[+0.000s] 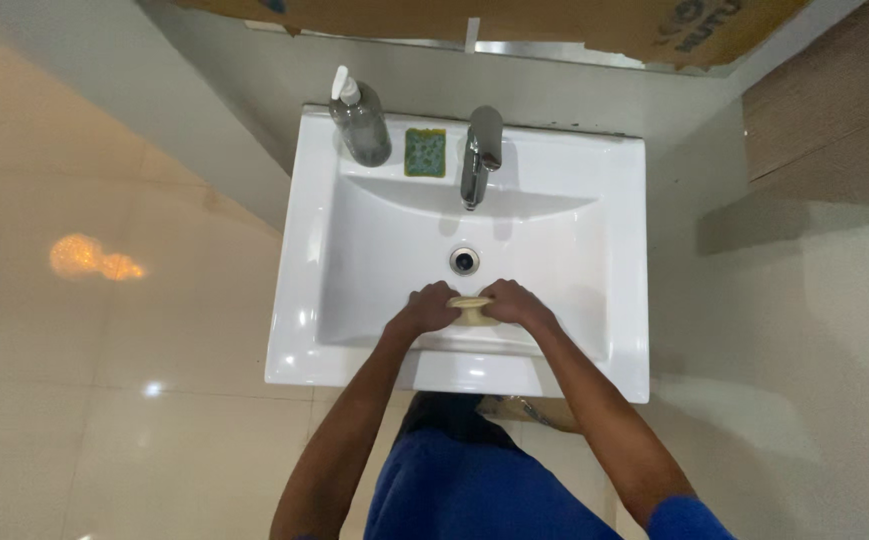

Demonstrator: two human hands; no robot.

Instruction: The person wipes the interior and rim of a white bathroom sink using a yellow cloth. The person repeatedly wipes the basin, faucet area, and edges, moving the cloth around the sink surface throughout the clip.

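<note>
Now, view: head camera looking straight down over a white wash basin (614,300) fixed against a pale wall.
Left hand: left hand (424,308) is inside the bowl near the front edge, fingers curled over the left end of a pale yellow sponge (471,305).
Right hand: right hand (514,302) mirrors it, fingers curled over the right end of the same sponge.
Grip: both hands closed on the sponge, one at each end; only a narrow strip of it shows between the knuckles, so how tight the hold is cannot be told.
Sponge position: low in the bowl, just in front of the drain (464,260) and close behind the basin's front wall, roughly midway between the left and right edges.
Drain: round metal fitting at the centre of the bowl floor, apart from the hands.
Tap: chrome tap (480,155) stands at the middle of the back ledge, spout pointing toward the bowl; no water visible.
Back ledge, left corner: clear pump bottle (359,125) with a white pump head, upright.
Back ledge, between bottle and tap: green scrub pad (424,152) lying flat, just beside the tap base.
Clothing: blue trousers (464,490) below the front edge, blue sleeve (689,520) on the right arm.
Floor: glossy cream tiles (104,330) to the left, with a bright lamp reflection.
Above basin: brown cardboard (514,25) along the top edge of the view.
</note>
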